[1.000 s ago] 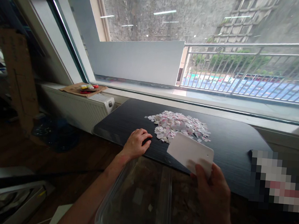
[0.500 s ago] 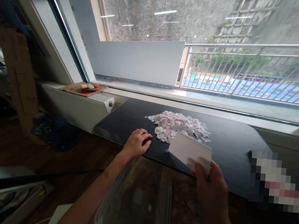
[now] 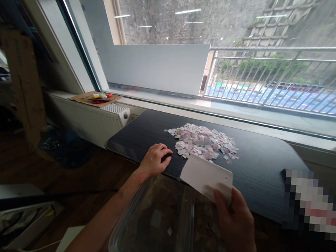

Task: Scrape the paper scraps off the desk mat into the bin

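Note:
On the dark table [image 3: 258, 165] lies a heap of small whitish and pinkish paper scraps [image 3: 202, 139]. My right hand [image 3: 236, 222] grips a white flat scraper [image 3: 207, 176] with a small hole near one corner. The scraper is tilted at the table's front edge, just in front of the heap. My left hand [image 3: 156, 159] rests at that edge, left of the scraps, thumb apart from the bent fingers and nothing held. Below the edge stands a clear plastic bin [image 3: 150, 226] with a few scraps inside; more scraps show dimly to its right.
A radiator [image 3: 98, 118] stands left of the table, bearing a piece of cardboard [image 3: 82, 97] with small colourful items. Behind the table runs a large window [image 3: 161, 68]. A blurred-out object [image 3: 314, 205] is at the right. Large bottles [image 3: 63, 146] stand on the floor.
My right hand has drawn the scraper toward me and slightly left, from the heap's front to over the table edge. My left hand has stayed in place.

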`<state>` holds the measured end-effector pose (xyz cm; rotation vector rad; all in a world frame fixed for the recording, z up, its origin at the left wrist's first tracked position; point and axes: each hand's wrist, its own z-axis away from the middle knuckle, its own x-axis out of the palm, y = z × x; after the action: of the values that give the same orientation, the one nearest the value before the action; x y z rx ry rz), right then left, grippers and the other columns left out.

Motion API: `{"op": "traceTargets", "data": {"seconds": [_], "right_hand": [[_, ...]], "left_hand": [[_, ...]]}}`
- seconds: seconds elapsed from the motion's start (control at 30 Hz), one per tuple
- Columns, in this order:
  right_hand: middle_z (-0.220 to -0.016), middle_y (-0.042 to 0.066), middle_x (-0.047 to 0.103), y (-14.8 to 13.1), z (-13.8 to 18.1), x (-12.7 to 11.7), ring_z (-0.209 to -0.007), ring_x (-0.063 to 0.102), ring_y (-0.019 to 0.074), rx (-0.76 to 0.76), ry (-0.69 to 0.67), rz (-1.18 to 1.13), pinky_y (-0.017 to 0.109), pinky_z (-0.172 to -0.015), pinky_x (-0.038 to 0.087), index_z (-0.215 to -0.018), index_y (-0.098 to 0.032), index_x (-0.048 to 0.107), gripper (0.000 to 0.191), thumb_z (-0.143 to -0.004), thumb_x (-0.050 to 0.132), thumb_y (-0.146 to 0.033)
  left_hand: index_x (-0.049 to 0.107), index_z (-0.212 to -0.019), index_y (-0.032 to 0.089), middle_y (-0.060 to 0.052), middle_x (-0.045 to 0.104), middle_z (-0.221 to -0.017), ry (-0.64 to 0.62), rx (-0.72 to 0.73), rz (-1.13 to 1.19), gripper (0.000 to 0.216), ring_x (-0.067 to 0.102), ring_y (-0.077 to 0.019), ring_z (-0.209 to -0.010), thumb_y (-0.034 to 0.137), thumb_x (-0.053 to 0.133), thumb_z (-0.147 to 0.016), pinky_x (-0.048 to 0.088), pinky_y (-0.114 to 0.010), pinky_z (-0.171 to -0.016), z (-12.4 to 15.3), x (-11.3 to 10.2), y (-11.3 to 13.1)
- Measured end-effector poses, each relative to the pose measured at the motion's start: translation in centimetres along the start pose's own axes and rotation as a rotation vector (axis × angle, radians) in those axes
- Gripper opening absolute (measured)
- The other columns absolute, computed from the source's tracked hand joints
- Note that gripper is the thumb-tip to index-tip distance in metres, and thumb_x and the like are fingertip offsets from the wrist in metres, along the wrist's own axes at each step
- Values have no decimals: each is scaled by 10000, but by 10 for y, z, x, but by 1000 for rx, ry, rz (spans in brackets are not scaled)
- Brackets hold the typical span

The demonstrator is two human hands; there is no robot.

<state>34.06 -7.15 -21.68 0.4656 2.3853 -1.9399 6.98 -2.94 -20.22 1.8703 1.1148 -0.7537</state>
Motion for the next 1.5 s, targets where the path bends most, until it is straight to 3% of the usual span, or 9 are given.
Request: {"op": "traceTargets", "data": {"seconds": [0.2,0.4,0.53,0.8,0.9,1.0,1.2,1.4,1.5], "right_hand": [[-853,46,783,-8,2,-9,-655,729,201,7,-57,-34,288,-607,614,-1021,-201,676,371,-778,709,-480],[-789,54,762,-23,-23,-28,-575,698,209,-3,167,91,293,-536,568,-1026,-192,676,393,-770,657,-490],[-765,85,742,-34,-39,-35,-552,674,230,-10,220,238,326,-529,550,-1025,-157,678,455,-742,585,-501],[-752,60,717,-20,-50,-32,-553,660,211,-49,133,262,323,-552,537,-1051,-171,666,463,-781,561,-532],[-772,61,726,-18,-51,-36,-528,650,198,-83,178,280,323,-553,543,-1041,-176,673,443,-786,568,-523],[-801,67,737,-21,-50,-33,-524,654,186,-94,184,253,316,-555,550,-1077,-174,666,449,-804,576,-518],[-826,93,740,-28,-52,-16,-528,667,189,-48,37,155,327,-563,561,-1092,-146,629,493,-795,547,-531],[-789,77,732,-33,-53,-30,-491,655,190,-73,68,250,319,-523,537,-1043,-162,639,441,-790,547,-511],[-816,83,745,-35,-54,-25,-524,674,197,-97,55,212,322,-548,543,-1051,-165,632,420,-810,549,-500]], "left_hand": [[709,-1021,181,-81,638,-1013,-1,-3,-1,193,594,-236,-986,216,590,-874,489,-420,-939,0,1,0],[706,-1025,191,-73,639,-1018,-3,-6,-2,191,592,-233,-992,217,592,-874,483,-416,-940,0,1,-1],[707,-1021,191,-71,642,-1015,-4,-4,-4,189,594,-229,-988,216,596,-870,482,-411,-941,0,1,-2],[709,-1015,187,-74,642,-1006,-2,5,-8,192,597,-228,-976,219,584,-873,489,-410,-927,0,0,-1],[710,-1012,183,-76,644,-995,5,14,-4,195,600,-231,-968,221,576,-876,491,-415,-924,0,0,-1],[708,-1007,191,-73,645,-991,15,20,-3,193,603,-232,-970,223,572,-875,489,-417,-932,0,0,-2],[706,-996,197,-67,644,-981,22,25,-6,189,606,-224,-961,231,564,-876,493,-407,-930,0,1,-4],[706,-1000,203,-66,642,-978,22,24,-1,193,601,-223,-969,234,562,-875,492,-410,-936,0,1,-5],[707,-992,206,-65,643,-978,22,23,-1,188,604,-225,-971,237,564,-874,495,-412,-935,0,1,-5]]}}
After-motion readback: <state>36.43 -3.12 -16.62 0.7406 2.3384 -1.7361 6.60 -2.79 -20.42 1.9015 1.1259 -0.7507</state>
